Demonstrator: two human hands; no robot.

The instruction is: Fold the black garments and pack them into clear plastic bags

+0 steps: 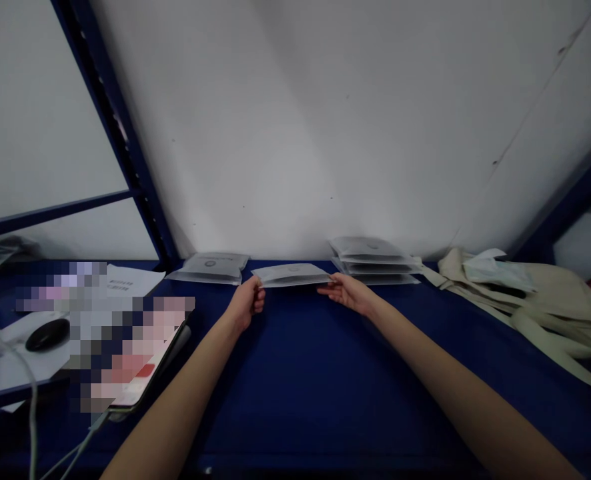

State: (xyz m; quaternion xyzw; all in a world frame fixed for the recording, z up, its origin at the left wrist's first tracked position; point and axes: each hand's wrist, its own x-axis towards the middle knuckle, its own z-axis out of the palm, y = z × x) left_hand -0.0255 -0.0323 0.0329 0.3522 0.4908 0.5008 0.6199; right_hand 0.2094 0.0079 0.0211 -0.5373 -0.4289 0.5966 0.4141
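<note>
A frosted plastic zip bag (293, 274) is stretched between my two hands, near the back of the blue tabletop. My left hand (248, 303) pinches its left corner with curled fingers. At the right corner, my right hand (348, 293) grips between thumb and forefinger, the other fingers reaching out underneath. To the left lies a similar frosted bag (213, 267) with a dark round mark and printing. A stack of several such bags (375, 257) rests to the right, against the wall. What the bags contain cannot be made out.
At left, a phone (145, 367) with a cable lies near papers (130, 283) and a black mouse (48, 335). Beige cloth bags with straps (540, 293) are heaped at right, a pale packet (498, 268) on them. A white wall (295, 133) and blue frame posts (120, 133) stand behind.
</note>
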